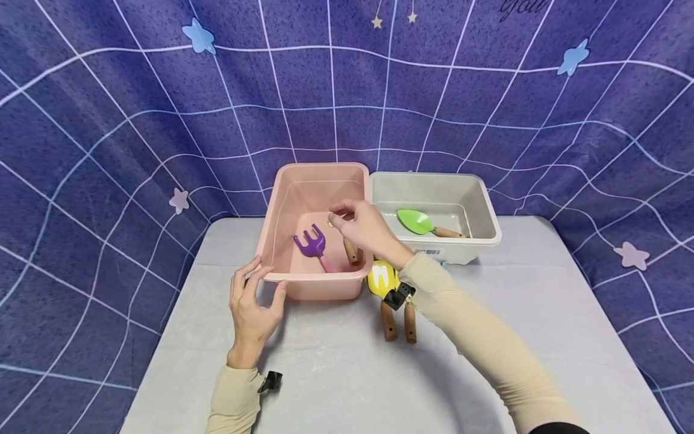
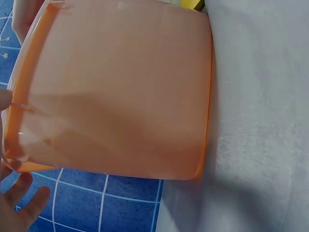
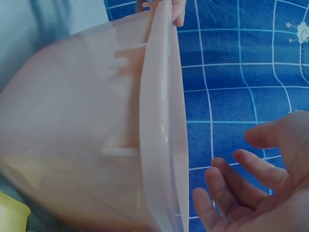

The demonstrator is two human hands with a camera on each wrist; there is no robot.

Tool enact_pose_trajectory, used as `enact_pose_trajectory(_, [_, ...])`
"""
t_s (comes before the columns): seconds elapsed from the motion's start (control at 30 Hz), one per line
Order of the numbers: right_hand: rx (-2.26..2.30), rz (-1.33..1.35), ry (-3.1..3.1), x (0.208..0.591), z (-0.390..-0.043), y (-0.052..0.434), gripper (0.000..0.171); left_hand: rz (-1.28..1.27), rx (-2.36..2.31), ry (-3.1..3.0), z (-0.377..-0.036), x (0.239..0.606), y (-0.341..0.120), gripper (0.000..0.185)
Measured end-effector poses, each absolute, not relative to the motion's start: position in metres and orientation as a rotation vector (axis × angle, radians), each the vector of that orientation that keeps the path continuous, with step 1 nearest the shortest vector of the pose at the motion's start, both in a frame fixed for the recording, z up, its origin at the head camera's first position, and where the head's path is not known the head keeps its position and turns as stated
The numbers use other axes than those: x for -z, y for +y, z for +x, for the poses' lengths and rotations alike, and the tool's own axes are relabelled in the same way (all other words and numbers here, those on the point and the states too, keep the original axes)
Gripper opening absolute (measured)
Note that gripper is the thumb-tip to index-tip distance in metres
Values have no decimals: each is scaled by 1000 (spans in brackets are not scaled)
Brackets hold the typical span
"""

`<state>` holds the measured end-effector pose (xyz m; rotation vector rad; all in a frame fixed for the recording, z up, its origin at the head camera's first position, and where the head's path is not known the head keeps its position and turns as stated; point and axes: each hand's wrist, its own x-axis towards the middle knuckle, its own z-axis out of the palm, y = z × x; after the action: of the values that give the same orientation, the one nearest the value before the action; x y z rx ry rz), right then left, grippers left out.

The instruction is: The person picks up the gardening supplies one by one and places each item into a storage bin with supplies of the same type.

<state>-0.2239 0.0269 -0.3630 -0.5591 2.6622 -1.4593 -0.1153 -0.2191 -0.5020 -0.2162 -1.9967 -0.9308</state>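
Observation:
My left hand (image 1: 253, 310) rests its fingertips and thumb on the front left corner of a pink bin (image 1: 325, 288), fingers fairly straight. Over the right side of that bin hangs my right hand (image 1: 365, 228), its fingers loosely bent; the right wrist view shows that hand (image 3: 256, 186) holding nothing. Beneath it lies a wooden-handled tool (image 1: 351, 251), its head mostly hidden by the hand. A purple hand fork (image 1: 312, 245) with a pink handle lies beside it on the bin's floor.
Right of the pink bin stands a grey bin (image 1: 490, 223) with a green trowel (image 1: 415, 222) inside. In front, on the pale cloth, lie a yellow garden fork (image 1: 382, 278) and another wooden handle (image 1: 410, 322), partly under my right forearm. A blue curtain (image 1: 336, 78) hangs behind.

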Motion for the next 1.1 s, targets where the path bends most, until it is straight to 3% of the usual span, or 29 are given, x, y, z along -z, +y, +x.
enact_pose_trajectory(1.1, [1600, -537, 2631, 361, -215, 57, 28, -228, 961, -1981, -118, 504, -220, 38])
